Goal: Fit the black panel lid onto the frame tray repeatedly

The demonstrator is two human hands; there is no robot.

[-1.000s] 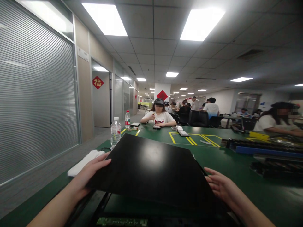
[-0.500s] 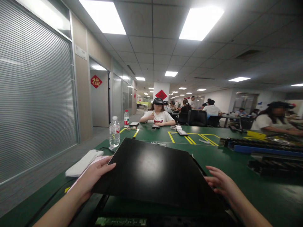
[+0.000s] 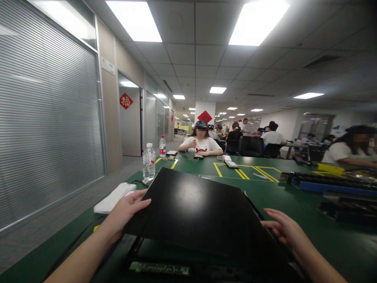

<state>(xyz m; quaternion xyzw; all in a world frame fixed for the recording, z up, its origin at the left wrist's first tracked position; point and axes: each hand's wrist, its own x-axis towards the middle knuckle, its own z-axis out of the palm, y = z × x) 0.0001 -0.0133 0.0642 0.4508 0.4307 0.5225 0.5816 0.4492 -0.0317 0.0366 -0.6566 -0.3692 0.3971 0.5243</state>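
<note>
A flat, glossy black panel [image 3: 191, 212], which looks like a display screen, lies tilted in front of me. My left hand [image 3: 126, 210] is closed on its left edge, thumb on top and the other fingers hidden beneath. My right hand [image 3: 284, 228] is at the right side with fingers apart and partly stretched; the fingertips are by the dark edge, and I cannot tell whether they touch it. Under the panel shows a black frame [image 3: 134, 251] with a green circuit board [image 3: 159, 269] along the near side.
A white folded item [image 3: 113, 197] lies left of the panel, and a clear water bottle [image 3: 149, 162] stands behind it. Dark strips with a blue one [image 3: 326, 186] lie on the green table [image 3: 297, 202] at right. A co-worker [image 3: 202, 143] sits opposite; another person [image 3: 350, 147] is at right.
The view has turned slightly left, so the scene sits further right. Both hands keep about the same places at the panel's sides, and a little more of the circuit board shows.
</note>
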